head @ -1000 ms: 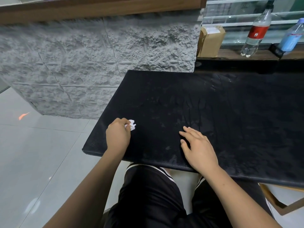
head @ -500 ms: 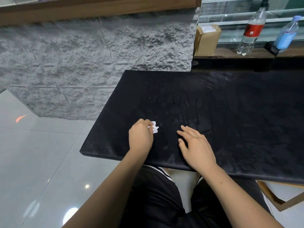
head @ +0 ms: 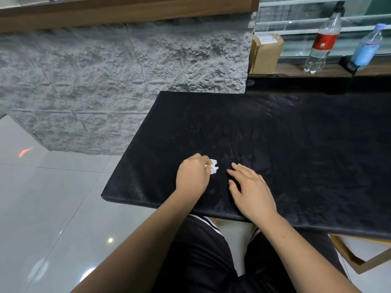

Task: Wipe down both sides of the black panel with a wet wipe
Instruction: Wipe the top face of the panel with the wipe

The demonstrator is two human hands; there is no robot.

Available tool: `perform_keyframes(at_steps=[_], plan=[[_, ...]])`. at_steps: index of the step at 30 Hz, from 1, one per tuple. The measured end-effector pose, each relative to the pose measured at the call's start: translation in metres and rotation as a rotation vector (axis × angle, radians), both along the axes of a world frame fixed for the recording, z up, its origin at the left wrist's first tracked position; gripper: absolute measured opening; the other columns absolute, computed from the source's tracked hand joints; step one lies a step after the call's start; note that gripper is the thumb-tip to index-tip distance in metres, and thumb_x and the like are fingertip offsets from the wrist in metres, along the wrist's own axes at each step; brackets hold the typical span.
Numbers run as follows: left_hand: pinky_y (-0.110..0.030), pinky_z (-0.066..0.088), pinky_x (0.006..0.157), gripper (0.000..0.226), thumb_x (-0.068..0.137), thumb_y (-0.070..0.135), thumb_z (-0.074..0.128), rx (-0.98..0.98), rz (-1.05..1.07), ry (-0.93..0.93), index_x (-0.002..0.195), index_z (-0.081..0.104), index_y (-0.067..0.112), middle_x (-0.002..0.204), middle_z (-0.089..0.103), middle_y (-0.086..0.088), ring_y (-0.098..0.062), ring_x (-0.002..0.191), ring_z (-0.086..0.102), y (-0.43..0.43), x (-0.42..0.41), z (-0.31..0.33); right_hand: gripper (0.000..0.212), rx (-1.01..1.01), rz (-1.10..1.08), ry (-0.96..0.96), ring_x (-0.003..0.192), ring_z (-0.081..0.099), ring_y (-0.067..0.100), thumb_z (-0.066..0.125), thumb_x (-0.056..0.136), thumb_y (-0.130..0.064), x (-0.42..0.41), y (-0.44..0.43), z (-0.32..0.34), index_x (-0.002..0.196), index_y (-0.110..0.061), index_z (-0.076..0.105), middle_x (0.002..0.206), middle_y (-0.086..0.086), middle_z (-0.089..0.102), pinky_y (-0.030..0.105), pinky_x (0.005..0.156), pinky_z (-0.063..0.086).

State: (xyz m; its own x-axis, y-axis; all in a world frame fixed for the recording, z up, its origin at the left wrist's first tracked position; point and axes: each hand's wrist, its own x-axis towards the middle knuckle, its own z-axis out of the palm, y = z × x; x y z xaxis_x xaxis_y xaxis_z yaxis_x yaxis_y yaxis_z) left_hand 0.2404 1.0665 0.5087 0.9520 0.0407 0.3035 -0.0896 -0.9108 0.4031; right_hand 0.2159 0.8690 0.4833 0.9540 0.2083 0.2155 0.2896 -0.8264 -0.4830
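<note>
The black panel (head: 285, 144) lies flat across my lap, its textured top showing streaks and smudges. My left hand (head: 193, 176) grips a small crumpled white wet wipe (head: 213, 167) and presses it on the panel near the front edge. Just right of it, my right hand (head: 251, 191) rests flat on the panel with the fingers spread. The wipe sits between the two hands, a short gap from my right fingertips. The panel's underside is hidden.
A grey rough stone-look wall (head: 127, 81) stands behind the panel's left end. On the wooden ledge (head: 296, 70) at the back right are a cardboard box (head: 265, 53) and two plastic bottles (head: 323, 39). Grey floor tiles (head: 42, 208) lie to the left, a wooden chair frame (head: 359, 261) at lower right.
My left hand has slid the wipe to the right along the panel's front part, ending close to my right hand. My right hand has stayed flat in place.
</note>
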Motion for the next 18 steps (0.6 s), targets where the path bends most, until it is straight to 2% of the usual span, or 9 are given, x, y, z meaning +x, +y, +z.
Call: perform_keyframes(at_steps=[7,18], plan=[[-0.036,0.053,0.073,0.01,0.096,0.023,0.068,0.013,0.1,-0.005,0.101,0.076,0.021,0.097,0.067,0.003,-0.022,0.084,0.066,0.04,0.007,0.004,0.039,0.015,0.0,0.007,0.151,0.034,0.004,0.054,0.106,-0.034,-0.001,-0.001,0.001,0.144,-0.028,0.063,0.159,-0.012,0.048,0.025,0.121,0.024],[-0.032,0.047,0.07,0.012,0.095,0.022,0.068,0.043,0.276,0.022,0.101,0.078,0.022,0.094,0.069,0.0,-0.025,0.085,0.067,0.113,0.012,0.009,0.039,0.008,-0.001,0.024,0.151,0.032,0.004,0.052,0.107,-0.035,-0.001,-0.001,0.001,0.145,-0.029,0.062,0.16,-0.014,0.046,0.028,0.122,0.025]])
